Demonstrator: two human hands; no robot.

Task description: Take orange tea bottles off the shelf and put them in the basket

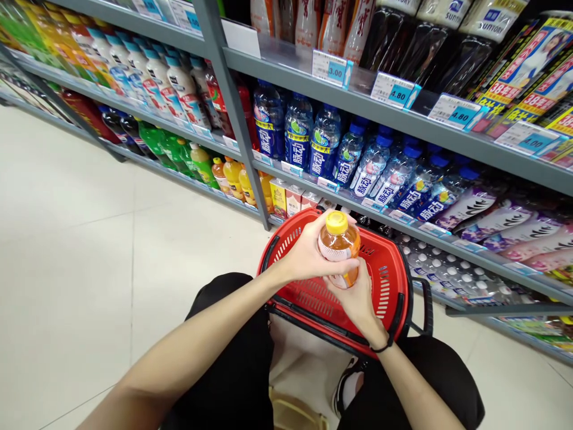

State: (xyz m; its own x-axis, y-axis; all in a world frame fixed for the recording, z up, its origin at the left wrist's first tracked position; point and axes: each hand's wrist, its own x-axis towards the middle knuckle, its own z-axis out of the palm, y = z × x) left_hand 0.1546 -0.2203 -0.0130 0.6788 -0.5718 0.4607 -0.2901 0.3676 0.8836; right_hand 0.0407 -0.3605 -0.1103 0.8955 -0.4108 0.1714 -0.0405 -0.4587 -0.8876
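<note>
Amber bottle (342,243), yellow cap (336,222) on, held seemingly upright.

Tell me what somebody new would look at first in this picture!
Probably the orange bottle with its bright yellow cap, near the middle, held by both the left hand and the right hand. Next might be the big red basket, below the hands. Then comes the row of blue bottles, on the shelf beyond the basket.
</note>
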